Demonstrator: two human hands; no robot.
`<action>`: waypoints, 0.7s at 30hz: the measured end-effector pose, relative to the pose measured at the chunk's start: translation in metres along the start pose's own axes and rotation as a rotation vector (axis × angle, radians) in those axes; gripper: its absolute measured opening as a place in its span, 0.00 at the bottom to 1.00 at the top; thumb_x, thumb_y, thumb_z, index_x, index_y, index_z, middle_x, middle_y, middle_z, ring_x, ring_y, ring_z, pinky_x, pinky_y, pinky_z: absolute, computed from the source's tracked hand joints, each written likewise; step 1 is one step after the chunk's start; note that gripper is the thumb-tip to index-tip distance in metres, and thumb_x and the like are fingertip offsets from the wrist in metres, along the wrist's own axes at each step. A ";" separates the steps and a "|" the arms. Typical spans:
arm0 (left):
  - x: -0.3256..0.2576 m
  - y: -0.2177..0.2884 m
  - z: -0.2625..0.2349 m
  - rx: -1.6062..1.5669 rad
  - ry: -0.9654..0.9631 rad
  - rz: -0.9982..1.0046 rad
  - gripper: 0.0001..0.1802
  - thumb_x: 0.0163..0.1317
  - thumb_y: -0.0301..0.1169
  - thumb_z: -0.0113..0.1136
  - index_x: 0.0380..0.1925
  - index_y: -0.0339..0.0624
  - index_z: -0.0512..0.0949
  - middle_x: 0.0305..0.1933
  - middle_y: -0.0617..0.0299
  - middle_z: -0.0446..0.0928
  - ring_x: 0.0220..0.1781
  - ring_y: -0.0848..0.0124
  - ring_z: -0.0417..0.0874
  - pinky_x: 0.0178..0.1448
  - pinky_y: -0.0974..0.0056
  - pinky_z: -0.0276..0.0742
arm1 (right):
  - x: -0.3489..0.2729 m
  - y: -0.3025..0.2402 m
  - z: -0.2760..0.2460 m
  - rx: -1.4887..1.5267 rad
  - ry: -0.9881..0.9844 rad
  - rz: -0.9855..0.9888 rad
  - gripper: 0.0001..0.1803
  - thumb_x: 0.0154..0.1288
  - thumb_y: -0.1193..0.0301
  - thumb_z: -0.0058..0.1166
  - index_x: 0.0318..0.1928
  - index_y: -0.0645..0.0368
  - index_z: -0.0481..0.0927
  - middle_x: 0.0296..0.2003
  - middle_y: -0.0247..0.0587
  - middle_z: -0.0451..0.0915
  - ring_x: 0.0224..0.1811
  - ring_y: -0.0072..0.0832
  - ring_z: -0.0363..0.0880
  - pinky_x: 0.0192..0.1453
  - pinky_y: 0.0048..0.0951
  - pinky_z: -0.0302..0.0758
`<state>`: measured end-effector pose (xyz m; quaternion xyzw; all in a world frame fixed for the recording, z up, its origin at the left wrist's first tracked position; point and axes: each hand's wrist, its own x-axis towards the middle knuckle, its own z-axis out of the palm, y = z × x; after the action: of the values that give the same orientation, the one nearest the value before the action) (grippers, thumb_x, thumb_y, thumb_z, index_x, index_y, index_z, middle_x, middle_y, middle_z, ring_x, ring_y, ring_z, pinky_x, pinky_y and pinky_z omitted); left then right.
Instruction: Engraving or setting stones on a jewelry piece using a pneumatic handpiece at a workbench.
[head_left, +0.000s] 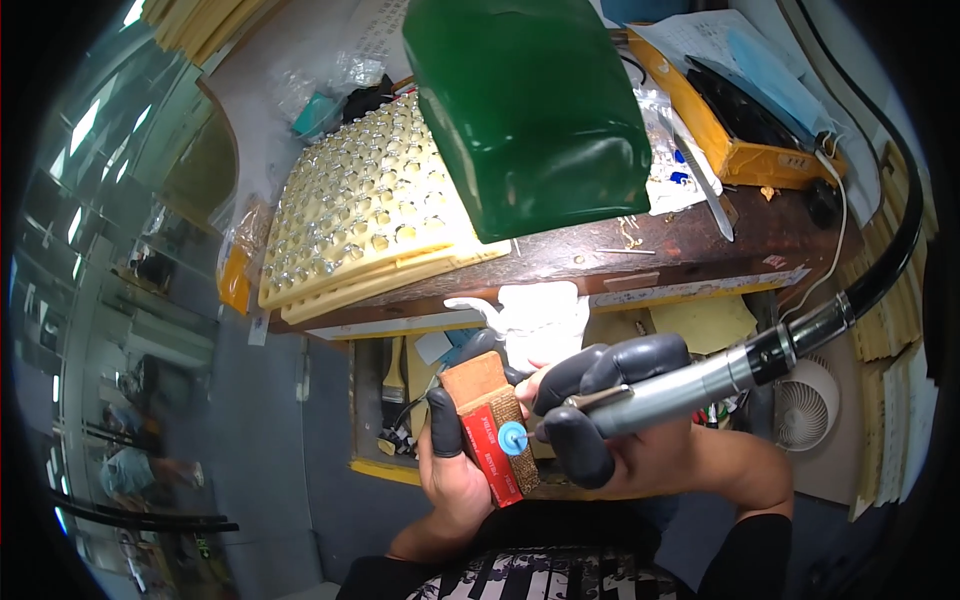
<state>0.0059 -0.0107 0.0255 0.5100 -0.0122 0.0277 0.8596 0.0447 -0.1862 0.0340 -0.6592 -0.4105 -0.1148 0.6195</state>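
My left hand (460,475), with black finger covers, is wrapped round a brown polishing compound bar (475,378) in a torn red cardboard sleeve (490,455). My right hand (645,455), also in black finger covers, grips a silver rotary handpiece (690,392) like a pen. At the handpiece's tip a small blue polishing wheel (512,438) sits against or just in front of the bar's wrapped side; I cannot tell whether it touches. Beyond both hands, a brightly lit white cloth or glove (545,315) hangs at the bench edge.
A big green lamp shade (530,130) overhangs the bench (690,240). Left of it, stacked cream trays (360,200) hold many shiny round pieces. A knife-like tool (708,195) and yellow box (775,168) lie right. Below are an open drawer (385,472) and white fan (805,400).
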 end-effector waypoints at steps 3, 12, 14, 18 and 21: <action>0.001 0.000 -0.002 -0.002 0.004 -0.019 0.33 0.80 0.48 0.31 0.71 0.31 0.59 0.61 0.45 0.74 0.61 0.62 0.77 0.66 0.56 0.72 | -0.001 -0.001 -0.002 0.057 -0.041 -0.008 0.18 0.66 0.78 0.58 0.50 0.61 0.63 0.52 0.58 0.77 0.54 0.42 0.81 0.70 0.58 0.69; -0.001 0.005 -0.005 -0.025 -0.124 -0.010 0.32 0.81 0.45 0.28 0.72 0.28 0.58 0.64 0.43 0.71 0.66 0.59 0.74 0.72 0.55 0.66 | -0.004 -0.001 0.007 0.025 -0.081 -0.037 0.20 0.69 0.80 0.54 0.51 0.61 0.56 0.53 0.67 0.76 0.54 0.45 0.81 0.65 0.53 0.72; -0.002 0.006 -0.005 0.027 -0.102 -0.035 0.32 0.82 0.44 0.27 0.72 0.28 0.58 0.64 0.43 0.71 0.65 0.60 0.74 0.72 0.55 0.66 | -0.001 -0.002 0.006 -0.022 -0.085 -0.090 0.18 0.69 0.79 0.54 0.50 0.62 0.57 0.51 0.66 0.77 0.53 0.46 0.82 0.64 0.53 0.74; -0.002 0.005 -0.004 0.008 -0.010 -0.038 0.32 0.81 0.47 0.31 0.68 0.29 0.64 0.58 0.45 0.75 0.58 0.62 0.80 0.65 0.59 0.75 | 0.006 -0.006 0.005 -0.084 -0.124 -0.120 0.18 0.68 0.78 0.54 0.49 0.64 0.59 0.50 0.66 0.77 0.52 0.49 0.82 0.63 0.55 0.76; -0.002 0.001 -0.012 0.007 -0.073 -0.065 0.32 0.81 0.47 0.31 0.68 0.29 0.64 0.58 0.45 0.76 0.57 0.62 0.80 0.66 0.58 0.74 | 0.006 -0.005 0.005 -0.119 -0.133 -0.122 0.18 0.67 0.78 0.54 0.49 0.65 0.59 0.49 0.65 0.78 0.53 0.48 0.83 0.62 0.54 0.77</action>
<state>0.0041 0.0001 0.0208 0.5138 -0.0268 -0.0189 0.8573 0.0429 -0.1797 0.0406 -0.6746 -0.4825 -0.1326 0.5427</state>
